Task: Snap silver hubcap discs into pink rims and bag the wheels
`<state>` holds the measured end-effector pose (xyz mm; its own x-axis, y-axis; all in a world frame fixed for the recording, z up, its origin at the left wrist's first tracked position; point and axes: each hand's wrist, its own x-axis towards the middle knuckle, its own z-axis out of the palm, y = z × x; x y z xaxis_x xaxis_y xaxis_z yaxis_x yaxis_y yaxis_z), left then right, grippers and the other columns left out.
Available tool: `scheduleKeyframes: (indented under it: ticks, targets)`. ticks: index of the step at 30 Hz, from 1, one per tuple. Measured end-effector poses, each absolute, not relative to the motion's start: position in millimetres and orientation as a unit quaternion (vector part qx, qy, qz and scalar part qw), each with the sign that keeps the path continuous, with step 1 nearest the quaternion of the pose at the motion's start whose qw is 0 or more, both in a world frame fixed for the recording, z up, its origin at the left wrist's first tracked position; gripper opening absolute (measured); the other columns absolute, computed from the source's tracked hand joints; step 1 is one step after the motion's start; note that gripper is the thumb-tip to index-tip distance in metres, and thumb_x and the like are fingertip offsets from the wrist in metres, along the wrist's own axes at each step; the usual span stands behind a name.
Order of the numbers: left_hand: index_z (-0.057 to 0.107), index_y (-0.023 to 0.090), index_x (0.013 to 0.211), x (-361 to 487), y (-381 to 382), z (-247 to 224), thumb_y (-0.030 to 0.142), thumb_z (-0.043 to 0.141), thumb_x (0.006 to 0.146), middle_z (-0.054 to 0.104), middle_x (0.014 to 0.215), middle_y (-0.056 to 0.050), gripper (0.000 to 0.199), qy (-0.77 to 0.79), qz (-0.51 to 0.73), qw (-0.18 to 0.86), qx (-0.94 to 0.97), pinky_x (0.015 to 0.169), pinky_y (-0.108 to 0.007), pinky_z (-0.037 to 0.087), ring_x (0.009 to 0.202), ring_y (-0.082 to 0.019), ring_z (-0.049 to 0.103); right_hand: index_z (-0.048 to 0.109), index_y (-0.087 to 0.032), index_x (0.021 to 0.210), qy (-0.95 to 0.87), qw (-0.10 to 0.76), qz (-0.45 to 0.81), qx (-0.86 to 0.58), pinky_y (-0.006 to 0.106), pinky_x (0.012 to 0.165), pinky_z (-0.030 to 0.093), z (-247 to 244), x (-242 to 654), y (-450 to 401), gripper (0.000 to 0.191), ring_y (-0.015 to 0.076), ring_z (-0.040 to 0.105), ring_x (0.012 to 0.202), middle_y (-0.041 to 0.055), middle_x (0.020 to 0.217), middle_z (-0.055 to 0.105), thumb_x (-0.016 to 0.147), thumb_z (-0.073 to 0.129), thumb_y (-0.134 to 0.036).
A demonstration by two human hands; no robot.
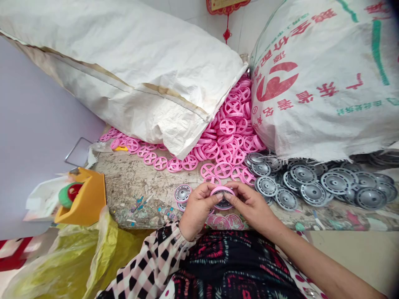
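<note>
Right, both hands are meeting in front of the body: I see the left hand [195, 207] and the right hand [254, 207] pinching one pink ring [222, 189] with a dark grey disc [223, 204] at it. The thumbs press in on the near face, nearly tip to tip; the fingers go round the outside, and I can't tell how the hidden tips sit.

The ring lies straight between the hands, just above the bench's front edge, its wide span running left to right. Being round, it has no real long axis, and neither hand is nearer. It looks smooth and glossy, tilted a bit, and I can't tell whether the disc is fully seated.

Just beside the left hand, a pink-rimmed grey wheel [182, 192] rests on the bench [124, 176], partly over another. Round stickers [218, 222] lie just below the hands. Beyond them, pink wheels [225, 157] spill from the white sack [131, 54]; to the right, grey discs [312, 193] overlap in front of the printed sack [330, 124]. Far left, I've got an orange holder [90, 199] above a yellow bag [107, 249].
</note>
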<state>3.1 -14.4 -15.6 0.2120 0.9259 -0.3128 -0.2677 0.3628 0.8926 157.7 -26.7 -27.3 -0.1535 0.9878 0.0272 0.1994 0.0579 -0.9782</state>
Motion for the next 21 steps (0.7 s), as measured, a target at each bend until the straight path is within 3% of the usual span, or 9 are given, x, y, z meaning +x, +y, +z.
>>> scheduleKeyframes:
  ticks: [4, 7, 9, 15, 21]
  targets:
    - [0.062, 0.015, 0.086, 4.6, -9.7, -17.0, 0.029, 0.076, 0.067, 0.064, 0.075, 0.0, 0.027, 0.454, 0.386, 0.712, 0.371, 0.057, -0.021, 0.044, 0.062, -0.011, 0.057, 0.063, -0.021, 0.096, -0.587, 0.423, 0.46, -0.514, 0.03, 0.07, 0.049, -25.2, 159.5, -23.3, 0.022, 0.0175, 0.06, 0.076, 0.002, 0.082, 0.066, 0.087, 0.054, -0.039]
    - [0.062, 0.018, 0.105, -2.3, 2.3, -13.9, 0.03, 0.072, 0.071, 0.066, 0.094, -0.005, 0.037, 0.449, 0.367, 0.695, 0.425, 0.066, -0.026, 0.049, 0.077, -0.015, 0.062, 0.062, -0.021, 0.103, -0.589, 0.438, 0.383, -0.56, 0.032, 0.075, 0.048, -19.5, 166.9, -17.0, 0.024, 0.019, 0.061, 0.082, 0.0031, 0.087, 0.066, 0.089, 0.052, -0.038]
    - [0.061, 0.019, 0.112, -12.6, 12.3, -12.1, 0.027, 0.068, 0.075, 0.065, 0.101, -0.006, 0.039, 0.485, 0.368, 0.616, 0.5, 0.072, -0.029, 0.049, 0.082, -0.016, 0.061, 0.062, -0.022, 0.108, -0.621, 0.414, 0.311, -0.588, 0.034, 0.079, 0.047, -17.6, 173.9, -15.2, 0.025, 0.0202, 0.061, 0.087, 0.0052, 0.095, 0.065, 0.091, 0.05, -0.036]
    - [0.071, 0.016, 0.096, -42.3, 27.3, -18.8, 0.013, 0.056, 0.081, 0.065, 0.093, -0.009, 0.021, 0.554, 0.223, 0.249, 0.762, 0.086, -0.037, 0.044, 0.091, -0.022, 0.058, 0.067, -0.025, 0.102, -0.767, 0.153, 0.311, -0.54, 0.032, 0.074, 0.046, -34.1, 177.4, -38.5, 0.023, 0.02, 0.062, 0.083, 0.0048, 0.089, 0.065, 0.093, 0.046, -0.028]
    - [0.069, 0.018, 0.101, -34.1, 25.7, -22.8, 0.022, 0.054, 0.087, 0.062, 0.098, -0.009, 0.022, 0.527, 0.099, 0.133, 0.834, 0.087, -0.039, 0.042, 0.095, -0.025, 0.053, 0.065, -0.022, 0.098, -0.795, 0.057, 0.192, -0.572, 0.033, 0.07, 0.046, -31.4, 173.3, -41.6, 0.023, 0.0214, 0.062, 0.082, 0.0073, 0.095, 0.061, 0.094, 0.045, -0.031]
